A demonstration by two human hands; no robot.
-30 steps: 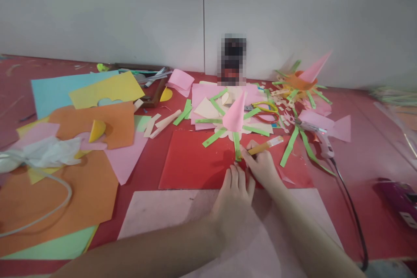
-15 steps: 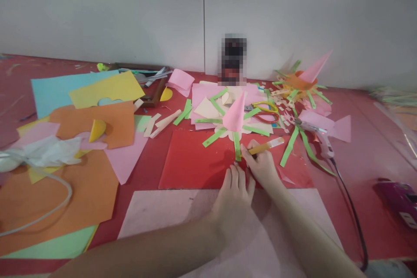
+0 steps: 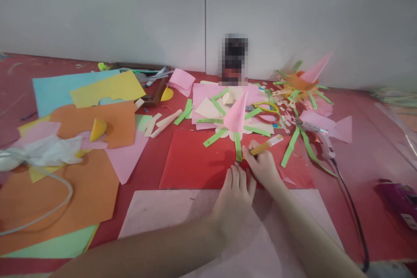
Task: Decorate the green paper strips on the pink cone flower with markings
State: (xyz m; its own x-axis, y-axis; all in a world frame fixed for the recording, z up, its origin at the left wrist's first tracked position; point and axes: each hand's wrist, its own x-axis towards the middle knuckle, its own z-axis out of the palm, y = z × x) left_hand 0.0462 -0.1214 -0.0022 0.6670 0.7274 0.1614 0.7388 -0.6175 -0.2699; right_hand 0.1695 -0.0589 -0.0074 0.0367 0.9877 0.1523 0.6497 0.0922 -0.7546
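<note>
My right hand (image 3: 264, 167) grips a yellow pen (image 3: 263, 145) with a pale end, its lower tip beside a green paper strip (image 3: 238, 145). That strip hangs from a pink paper cone (image 3: 234, 115) standing among several green strips spread like rays, with a cream scalloped paper (image 3: 224, 134) beneath. Bent and held together, the fingers of my left hand (image 3: 235, 189) press at the strip's lower end, over a red sheet (image 3: 192, 160). The exact contact of the left fingertips is partly hidden.
Scissors (image 3: 269, 115) with yellow and red handles lie behind the cone. On the right rest a glue gun (image 3: 322, 139) with a cord and a purple device (image 3: 397, 202). A similar cone piece (image 3: 304, 80) leans near the wall. Coloured paper (image 3: 97, 189) covers the left.
Almost nothing differs. The whole view has shifted very slightly, while both hands and the pen stay at the same strip.
</note>
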